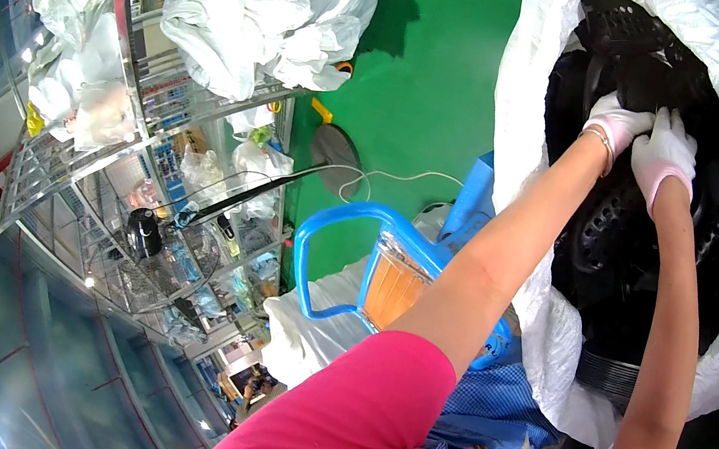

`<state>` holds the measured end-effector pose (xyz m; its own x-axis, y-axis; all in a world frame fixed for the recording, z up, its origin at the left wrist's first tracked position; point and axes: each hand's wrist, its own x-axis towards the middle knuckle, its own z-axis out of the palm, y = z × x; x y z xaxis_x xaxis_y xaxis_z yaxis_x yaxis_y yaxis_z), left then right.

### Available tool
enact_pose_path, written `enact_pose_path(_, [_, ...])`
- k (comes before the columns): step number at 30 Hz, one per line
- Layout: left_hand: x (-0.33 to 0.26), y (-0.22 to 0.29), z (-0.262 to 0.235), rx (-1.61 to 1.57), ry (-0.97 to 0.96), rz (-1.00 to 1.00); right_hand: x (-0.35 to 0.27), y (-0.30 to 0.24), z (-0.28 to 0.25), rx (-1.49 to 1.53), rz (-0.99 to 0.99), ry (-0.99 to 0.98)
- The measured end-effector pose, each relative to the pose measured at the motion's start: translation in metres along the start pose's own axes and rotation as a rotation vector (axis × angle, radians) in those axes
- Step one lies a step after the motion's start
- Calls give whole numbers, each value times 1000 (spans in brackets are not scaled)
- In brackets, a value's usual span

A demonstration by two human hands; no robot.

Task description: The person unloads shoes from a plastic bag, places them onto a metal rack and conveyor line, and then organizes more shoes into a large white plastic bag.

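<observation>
Both my hands, in white gloves with pink cuffs, reach into a large white woven sack [525, 90] full of black plastic parts. My left hand [618, 121] is closed on the near edge of a black plastic part [640, 77]. Beside it, almost touching, my right hand [668, 149] grips the same edge, its fingers close together and their tips partly hidden. A perforated black piece [621, 21] lies at the sack's far end. Below my hands sit more black parts with rows of holes [596, 237], and a stack of ribbed black pieces [607, 376] rests near the sack's front.
Left of the sack stands a blue-framed chair [353, 209] with a wooden panel. A metal rack [130, 78] holds white bags [237, 20] and small goods. A round dark object [333, 155] and a pale cable [412, 174] lie over the green floor [445, 38].
</observation>
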<state>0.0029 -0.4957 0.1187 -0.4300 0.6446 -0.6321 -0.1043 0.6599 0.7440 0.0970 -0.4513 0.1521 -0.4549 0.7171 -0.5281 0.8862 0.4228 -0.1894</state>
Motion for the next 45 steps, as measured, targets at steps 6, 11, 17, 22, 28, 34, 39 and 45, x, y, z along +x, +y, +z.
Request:
enact_pose_path(6, [5,2,10,386,-3,120,-1,13,1,80,-49,19])
enact_pose_path(11, [10,-31,8,-526,130,-142,12,-21,-25,243,19,-103])
enact_pose_path(17, [23,-31,12,-1066,127,-318,12,-23,-12,451,-19,140])
enact_pose_path(22, [23,-33,11,-1244,146,-345,49,-27,13,287,-157,178])
enact_pose_path(28, [-1,-16,2,-143,118,-164,80,-29,-3,-12,-193,32])
enact_pose_path(34, [-26,-1,-6,-113,99,-241,69,-31,-40,-397,-560,-121])
enact_pose_path(39, [-49,-24,-4,-39,88,-183,25,-16,-50,-62,-503,147])
enact_pose_path(45, [-33,-8,5,376,85,20,26,-5,-42,60,-508,174])
